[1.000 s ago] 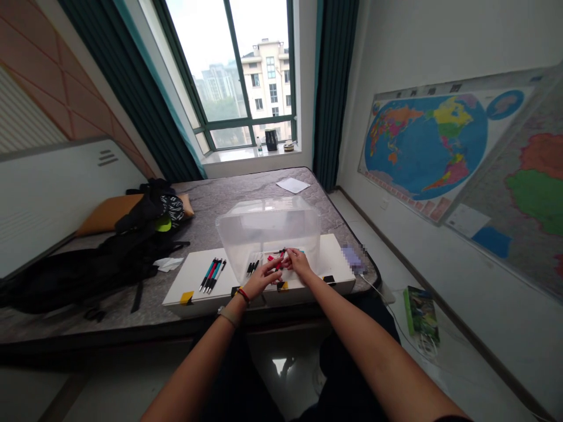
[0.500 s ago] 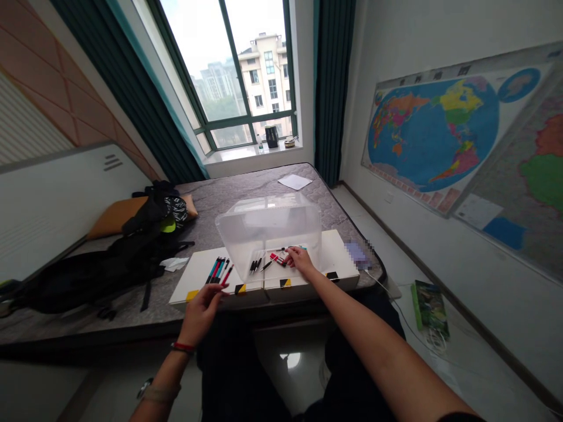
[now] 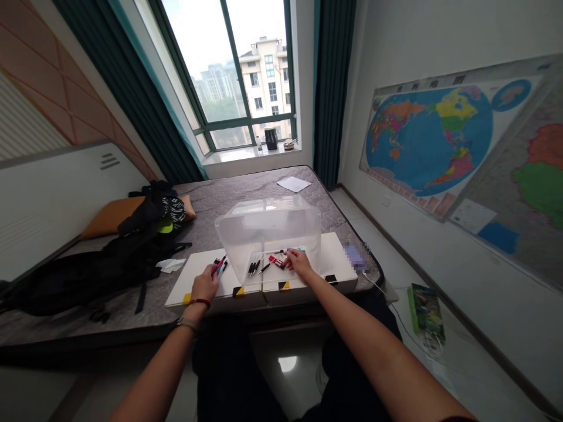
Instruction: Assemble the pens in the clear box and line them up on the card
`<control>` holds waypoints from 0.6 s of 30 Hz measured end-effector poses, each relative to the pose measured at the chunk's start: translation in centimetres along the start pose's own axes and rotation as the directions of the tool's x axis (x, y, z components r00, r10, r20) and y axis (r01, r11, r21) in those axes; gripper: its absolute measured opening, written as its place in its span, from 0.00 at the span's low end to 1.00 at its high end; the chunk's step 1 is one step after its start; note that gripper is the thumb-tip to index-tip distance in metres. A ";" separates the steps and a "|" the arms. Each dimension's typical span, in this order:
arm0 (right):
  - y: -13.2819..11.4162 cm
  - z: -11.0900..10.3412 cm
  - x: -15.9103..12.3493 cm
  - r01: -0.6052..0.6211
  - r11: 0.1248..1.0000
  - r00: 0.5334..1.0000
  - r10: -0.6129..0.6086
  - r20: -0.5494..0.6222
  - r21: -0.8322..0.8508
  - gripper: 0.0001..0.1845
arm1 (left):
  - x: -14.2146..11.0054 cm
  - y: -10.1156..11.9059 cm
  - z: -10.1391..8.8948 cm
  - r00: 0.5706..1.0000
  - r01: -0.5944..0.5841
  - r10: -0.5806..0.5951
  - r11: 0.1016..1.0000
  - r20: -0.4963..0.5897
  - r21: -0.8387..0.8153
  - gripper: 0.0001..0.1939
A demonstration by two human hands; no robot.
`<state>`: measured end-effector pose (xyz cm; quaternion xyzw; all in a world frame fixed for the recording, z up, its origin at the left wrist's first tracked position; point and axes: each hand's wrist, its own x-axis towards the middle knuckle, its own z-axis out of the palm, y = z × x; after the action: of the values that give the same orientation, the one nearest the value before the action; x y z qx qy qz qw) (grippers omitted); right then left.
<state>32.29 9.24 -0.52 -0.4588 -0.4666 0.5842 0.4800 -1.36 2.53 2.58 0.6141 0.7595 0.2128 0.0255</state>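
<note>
My left hand (image 3: 204, 287) rests on the white board (image 3: 197, 276) at its left part, fingers closed round a red pen (image 3: 219, 265) beside other pens lying there. My right hand (image 3: 300, 262) lies on the board in front of the clear plastic tub (image 3: 268, 228), its fingertips on a small heap of red and black pen parts (image 3: 277, 261). A few black pen pieces (image 3: 253, 268) lie between my two hands, close to the tub's front wall.
The board sits at the near edge of a grey mattress (image 3: 246, 193). A black backpack (image 3: 109, 258) and an orange cushion (image 3: 109, 214) lie at the left. A white paper (image 3: 292, 184) lies far back. A book (image 3: 426, 305) and a cable are on the floor at the right.
My left hand left the heap in front of the tub, swung left and down with a red pen, and now sits on the board by the pen group. My right hand stayed put.
</note>
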 end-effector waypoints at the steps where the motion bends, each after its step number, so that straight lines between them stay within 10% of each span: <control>1: 0.0 0.0 0.0 -0.001 1.000 1.000 0.001 0.003 -0.001 0.10 | -0.3 0.5 0.3 1.000 -0.015 0.014 0.998 0.016 0.053 0.16; 7: 0.2 -0.1 0.1 0.003 1.000 1.000 -0.003 0.011 0.022 0.10 | -2.2 2.8 1.1 0.993 -0.096 0.116 0.929 -0.034 0.357 0.14; 18: 0.4 -0.1 0.2 0.003 0.999 1.000 -0.003 0.005 0.037 0.10 | -1.1 1.5 1.4 0.992 0.050 -0.018 0.962 -0.122 0.269 0.15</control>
<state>32.36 9.41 -0.94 -0.4480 -0.4575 0.5932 0.4880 0.73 2.16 1.57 0.5849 0.7921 0.1423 -0.1007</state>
